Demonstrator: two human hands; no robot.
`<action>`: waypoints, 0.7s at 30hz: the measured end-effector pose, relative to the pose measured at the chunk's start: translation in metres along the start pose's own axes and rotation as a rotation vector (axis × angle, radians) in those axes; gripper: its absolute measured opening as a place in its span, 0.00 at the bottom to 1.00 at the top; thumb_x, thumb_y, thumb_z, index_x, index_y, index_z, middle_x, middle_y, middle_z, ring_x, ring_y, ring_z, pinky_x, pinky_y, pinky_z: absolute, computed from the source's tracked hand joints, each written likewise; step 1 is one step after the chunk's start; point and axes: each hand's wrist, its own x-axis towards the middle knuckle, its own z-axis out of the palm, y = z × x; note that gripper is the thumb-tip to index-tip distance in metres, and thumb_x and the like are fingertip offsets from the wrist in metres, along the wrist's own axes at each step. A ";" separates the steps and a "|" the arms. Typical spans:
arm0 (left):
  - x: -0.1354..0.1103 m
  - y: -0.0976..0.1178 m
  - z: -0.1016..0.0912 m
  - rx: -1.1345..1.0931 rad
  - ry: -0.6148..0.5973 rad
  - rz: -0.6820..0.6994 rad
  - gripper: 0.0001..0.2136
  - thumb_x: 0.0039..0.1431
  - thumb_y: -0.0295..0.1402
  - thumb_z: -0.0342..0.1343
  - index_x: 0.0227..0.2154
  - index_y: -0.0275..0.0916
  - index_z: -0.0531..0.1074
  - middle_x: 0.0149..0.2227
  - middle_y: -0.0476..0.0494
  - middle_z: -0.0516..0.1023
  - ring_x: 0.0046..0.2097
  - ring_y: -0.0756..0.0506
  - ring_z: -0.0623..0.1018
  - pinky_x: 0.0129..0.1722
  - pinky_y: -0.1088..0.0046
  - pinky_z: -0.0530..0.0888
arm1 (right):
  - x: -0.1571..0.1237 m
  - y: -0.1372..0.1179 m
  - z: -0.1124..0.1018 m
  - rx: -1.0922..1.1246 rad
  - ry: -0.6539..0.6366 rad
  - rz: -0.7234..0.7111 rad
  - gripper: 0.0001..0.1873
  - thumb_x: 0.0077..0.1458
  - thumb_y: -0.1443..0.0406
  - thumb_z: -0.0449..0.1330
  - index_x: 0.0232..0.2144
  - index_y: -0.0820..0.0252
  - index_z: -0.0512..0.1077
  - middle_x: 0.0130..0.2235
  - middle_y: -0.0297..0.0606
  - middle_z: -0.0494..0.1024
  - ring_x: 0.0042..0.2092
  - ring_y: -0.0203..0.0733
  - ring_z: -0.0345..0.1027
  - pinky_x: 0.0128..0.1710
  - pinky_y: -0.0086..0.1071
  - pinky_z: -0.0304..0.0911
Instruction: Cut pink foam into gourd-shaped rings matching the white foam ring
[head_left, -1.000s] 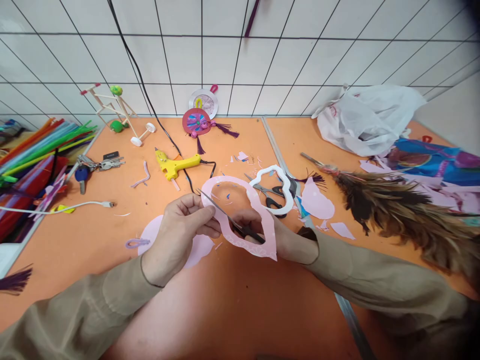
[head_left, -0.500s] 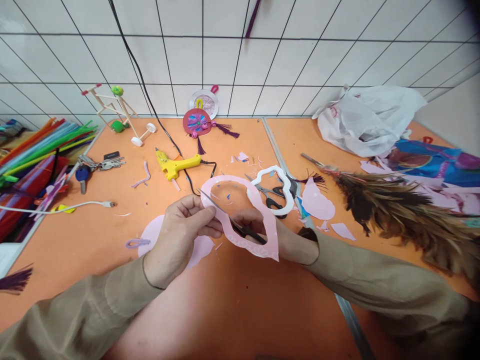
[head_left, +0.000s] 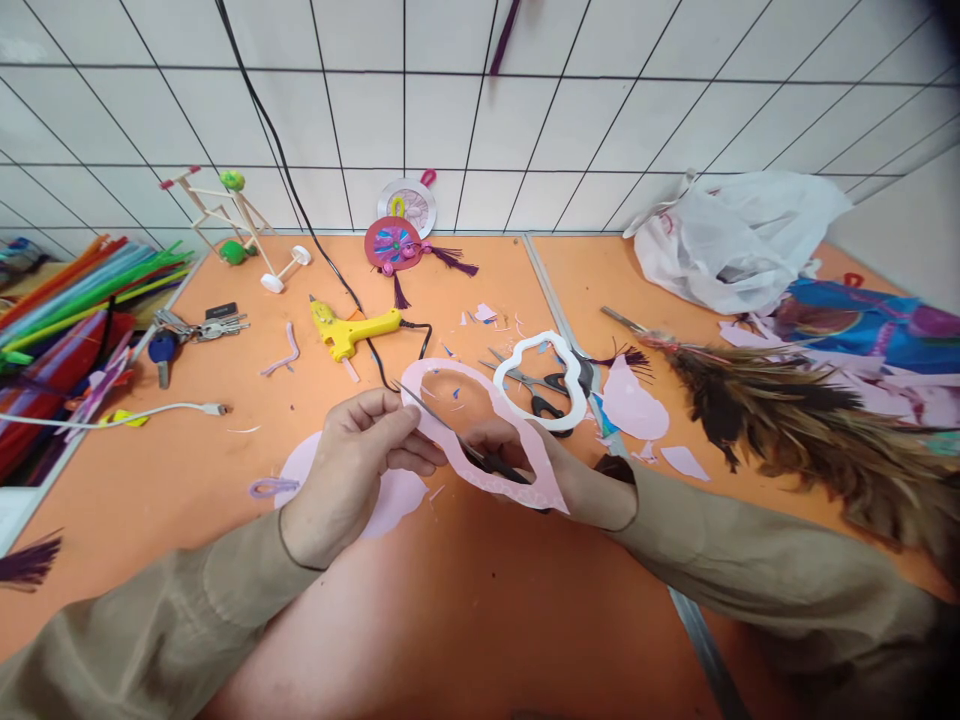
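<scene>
A pink paper cut-out (head_left: 540,452), ring-like with a large hole and a pointed lower right end, is held up above the table. My left hand (head_left: 349,465) pinches its left edge between thumb and fingers. Partly behind the paper is my right hand (head_left: 495,438), closed around the dark handles of a pair of scissors (head_left: 491,463). Their blades lie across the left band of the cut-out, close to my left thumb. Some right fingers are hidden by the paper. Beneath my left hand lies a pale pink paper shape (head_left: 397,503) with a lilac loop (head_left: 271,487).
A white wavy frame (head_left: 576,405) lies over another pair of scissors (head_left: 547,405). A yellow glue gun (head_left: 367,328) with a black cord sits behind my left hand. Brown feathers (head_left: 765,410), pink scraps (head_left: 634,400) and a white plastic bag (head_left: 739,240) occupy the right side.
The pink cut-out has tilted a little, its pointed end shifting slightly right and its hole looking narrower. My left hand has moved slightly left. Both hands keep their holds.
</scene>
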 end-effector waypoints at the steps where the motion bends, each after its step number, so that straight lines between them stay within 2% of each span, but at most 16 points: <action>1: 0.000 0.000 0.000 0.004 0.001 -0.001 0.08 0.53 0.33 0.61 0.22 0.36 0.71 0.21 0.45 0.79 0.23 0.49 0.79 0.26 0.77 0.76 | 0.000 0.000 0.000 -0.002 0.002 -0.001 0.03 0.55 0.68 0.58 0.29 0.60 0.66 0.27 0.30 0.62 0.28 0.32 0.51 0.27 0.30 0.50; 8: -0.002 -0.002 -0.001 0.027 0.001 0.006 0.08 0.53 0.32 0.61 0.23 0.35 0.72 0.22 0.44 0.80 0.24 0.48 0.79 0.27 0.76 0.77 | -0.001 -0.004 0.000 0.033 -0.007 0.030 0.01 0.55 0.68 0.58 0.32 0.60 0.69 0.27 0.29 0.64 0.26 0.32 0.53 0.25 0.29 0.50; 12: -0.001 -0.002 -0.001 0.040 -0.003 0.018 0.07 0.53 0.32 0.62 0.23 0.35 0.72 0.23 0.43 0.81 0.25 0.48 0.80 0.28 0.75 0.76 | -0.003 -0.004 0.000 0.112 -0.012 0.059 0.05 0.56 0.64 0.60 0.30 0.59 0.68 0.27 0.29 0.63 0.25 0.31 0.53 0.23 0.28 0.49; 16: -0.001 -0.003 0.000 0.055 0.000 0.021 0.08 0.51 0.33 0.63 0.23 0.35 0.72 0.23 0.43 0.81 0.26 0.48 0.80 0.27 0.75 0.76 | -0.003 0.001 0.000 0.145 0.000 0.028 0.10 0.57 0.59 0.61 0.34 0.60 0.71 0.26 0.30 0.63 0.25 0.32 0.53 0.23 0.29 0.50; 21: -0.001 -0.003 0.000 0.059 -0.001 0.021 0.09 0.51 0.34 0.64 0.23 0.35 0.72 0.24 0.41 0.81 0.26 0.47 0.80 0.27 0.75 0.76 | -0.002 0.005 -0.002 0.169 -0.007 0.007 0.11 0.58 0.58 0.60 0.36 0.60 0.73 0.27 0.30 0.64 0.25 0.32 0.55 0.22 0.28 0.51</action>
